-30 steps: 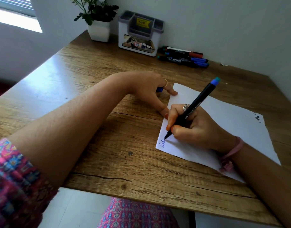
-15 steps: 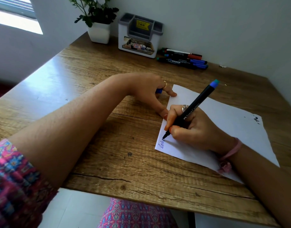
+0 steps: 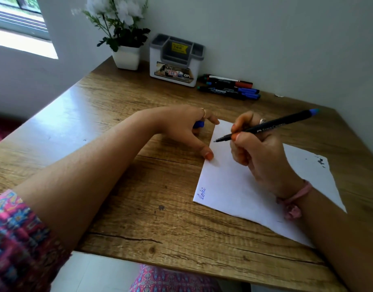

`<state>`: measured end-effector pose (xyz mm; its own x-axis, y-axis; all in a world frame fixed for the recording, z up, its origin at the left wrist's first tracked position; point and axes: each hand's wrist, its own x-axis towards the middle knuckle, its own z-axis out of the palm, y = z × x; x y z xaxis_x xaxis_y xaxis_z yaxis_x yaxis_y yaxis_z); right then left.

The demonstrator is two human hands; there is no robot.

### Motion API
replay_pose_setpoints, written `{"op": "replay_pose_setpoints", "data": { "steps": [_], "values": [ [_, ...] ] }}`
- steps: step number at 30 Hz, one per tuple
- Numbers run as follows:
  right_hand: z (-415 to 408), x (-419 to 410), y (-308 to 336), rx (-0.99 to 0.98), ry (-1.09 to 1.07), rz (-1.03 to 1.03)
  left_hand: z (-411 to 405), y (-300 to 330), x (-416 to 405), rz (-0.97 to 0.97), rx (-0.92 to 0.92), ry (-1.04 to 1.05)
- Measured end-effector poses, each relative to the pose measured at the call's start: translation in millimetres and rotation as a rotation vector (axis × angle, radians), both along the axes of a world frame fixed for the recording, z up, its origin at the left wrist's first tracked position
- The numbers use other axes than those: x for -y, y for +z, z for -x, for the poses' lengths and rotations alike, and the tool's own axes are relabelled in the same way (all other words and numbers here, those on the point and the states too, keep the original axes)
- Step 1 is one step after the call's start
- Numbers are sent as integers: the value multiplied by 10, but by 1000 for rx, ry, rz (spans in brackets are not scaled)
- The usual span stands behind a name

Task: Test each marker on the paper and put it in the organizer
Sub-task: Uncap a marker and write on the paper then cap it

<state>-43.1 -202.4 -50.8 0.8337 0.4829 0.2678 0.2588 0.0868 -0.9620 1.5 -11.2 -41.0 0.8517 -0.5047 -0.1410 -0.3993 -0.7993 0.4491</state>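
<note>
Sleeve (image 3: pixel 14 234), patterned pink and blue, at the lower left corner, the bare forearm reaching from it across the wooden table (image 3: pixel 118 186). Window (image 3: pixel 19 20) at the upper left, bright. Potted plant (image 3: pixel 124 39), white flowers in a white pot, at the far edge of the table against the wall. Organizer (image 3: pixel 176 60), white body with grey top compartments and a yellow sticker, just right of the pot; whether anything lies inside cannot be told. Left hand (image 3: pixel 181 127), near the table's middle: thumb stretched out with its tip pressing the left edge of the paper (image 3: pixel 234 186), other fingers curled under around a small blue cap (image 3: pixel 199 124), a ring on one finger. Spare markers (image 3: pixel 230 89), a small bunch with red and blue caps, lying flat just right of the organizer, near the wall. Paper, white, flat on the table, a short blue scribble (image 3: pixel 202 193) by its near left corner and dark marks near its far right corner. Right hand (image 3: pixel 257 148), above the paper: fingers and thumb pinching a black marker (image 3: pixel 270 127) near its front end, the tip raised clear of the sheet and pointing left, the blue end angled up to the right. Pink band (image 3: pixel 295 199) around the right wrist.
</note>
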Motion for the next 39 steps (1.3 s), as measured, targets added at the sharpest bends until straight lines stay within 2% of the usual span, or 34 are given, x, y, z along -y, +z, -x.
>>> {"op": "replay_pose_setpoints", "data": {
  "steps": [3, 6, 10, 14, 21, 30, 36, 39],
  "values": [
    [-49, 13, 12, -22, -169, 10, -11, -25, -23, 95, 9, 30],
    [-77, 25, -15, -94, -223, 5, -24, -24, -77, 214, -38, 97],
    [-85, 10, -4, -101, -364, 53, -37, -10, -102, 186, -42, 124],
    [-89, 3, -9, -121, -448, 62, -58, -12, -130, 146, 54, 67],
    [-98, 6, -35, -105, -456, 103, -79, -59, -192, 277, 133, 44],
    [-73, 16, -23, -75, -441, 69, -42, -45, -199, 574, 95, 86],
    [-69, 19, -44, -39, -290, 104, -17, -24, -232, 778, -9, 98],
    [-56, 5, -44, 51, -247, 176, -10, -24, -221, 879, -62, 104]
  ]
}}
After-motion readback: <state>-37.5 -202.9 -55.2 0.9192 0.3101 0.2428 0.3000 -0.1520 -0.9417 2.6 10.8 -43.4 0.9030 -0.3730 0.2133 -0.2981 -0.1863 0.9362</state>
